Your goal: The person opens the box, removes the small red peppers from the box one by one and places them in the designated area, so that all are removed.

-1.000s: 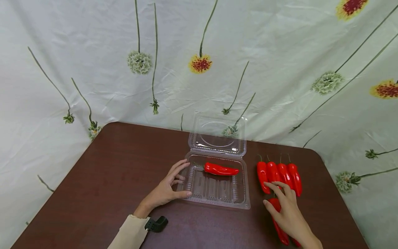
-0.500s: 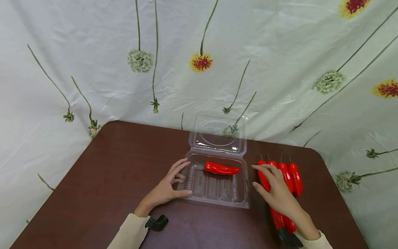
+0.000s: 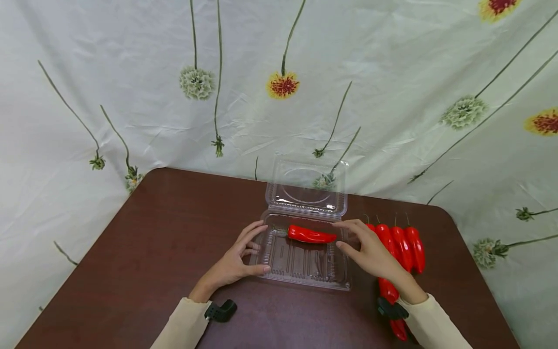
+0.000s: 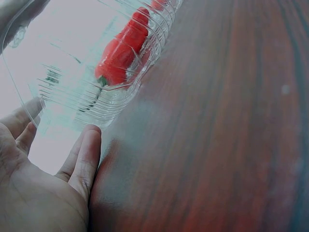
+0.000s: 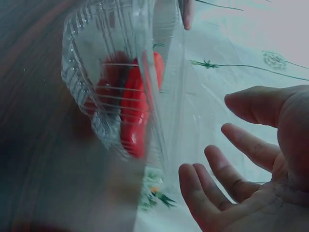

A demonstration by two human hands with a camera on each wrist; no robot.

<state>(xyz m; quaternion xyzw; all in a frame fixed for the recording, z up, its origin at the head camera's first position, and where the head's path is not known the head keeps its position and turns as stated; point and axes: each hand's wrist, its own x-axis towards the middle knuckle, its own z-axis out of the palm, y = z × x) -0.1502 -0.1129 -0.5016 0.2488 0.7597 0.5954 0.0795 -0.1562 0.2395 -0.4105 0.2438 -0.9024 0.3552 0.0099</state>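
Observation:
A clear plastic clamshell container stands on the table with its lid raised at the back. Across its rear part lies one red chili pepper, stem end to the left. My left hand rests at the container's left end, fingers at the side rim and thumb at the front corner; the left wrist view shows the thumb extended beside the ridged wall. My right hand hovers at the right rim, fingers spread and loosely bent, with nothing in its grasp. In the right wrist view its fingertips are apart from the container.
To the right, several red peppers lie side by side with stems pointing away. More peppers lie nearer me, partly hidden under my right forearm. A flower-patterned cloth hangs behind the dark wooden table.
My right hand has moved left and away from me, from over the peppers to the container's right rim. The left hand, container and pepper inside stay put.

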